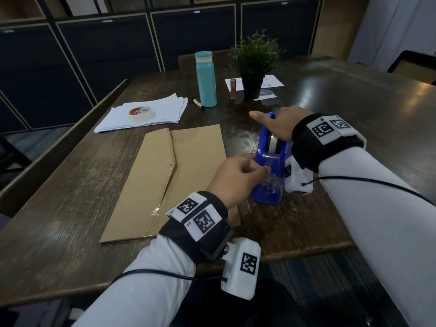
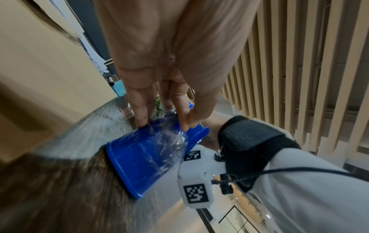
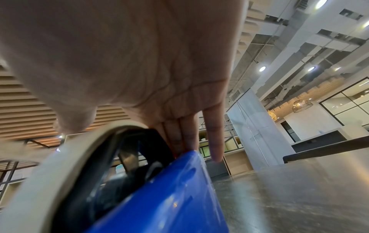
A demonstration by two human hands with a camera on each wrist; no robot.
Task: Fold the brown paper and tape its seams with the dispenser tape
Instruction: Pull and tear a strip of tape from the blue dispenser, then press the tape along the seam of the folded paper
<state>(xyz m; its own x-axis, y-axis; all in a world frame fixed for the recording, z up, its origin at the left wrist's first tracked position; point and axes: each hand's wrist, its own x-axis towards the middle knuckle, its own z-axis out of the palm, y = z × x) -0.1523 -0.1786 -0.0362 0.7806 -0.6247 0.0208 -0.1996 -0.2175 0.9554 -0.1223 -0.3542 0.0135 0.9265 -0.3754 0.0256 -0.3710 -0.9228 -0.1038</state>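
Tape-pulling step: right hand [image 1: 280,125] lies flat, steadying the blue dispenser [image 1: 271,161]; left hand [image 1: 238,173] pinches the clear tape [image 2: 173,141]. Next, carry a strip to nine o'clock, onto the folded brown paper [image 1: 188,166].

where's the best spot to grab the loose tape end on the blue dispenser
Pinch the clear tape end at its free edge over the cutter end of the blue dispenser, coming from the near side as the left hand does. The right hand steadies the dispenser from on top.

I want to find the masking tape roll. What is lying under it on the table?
The masking tape roll lies on a stack of white papers. Anything under the papers is covered.
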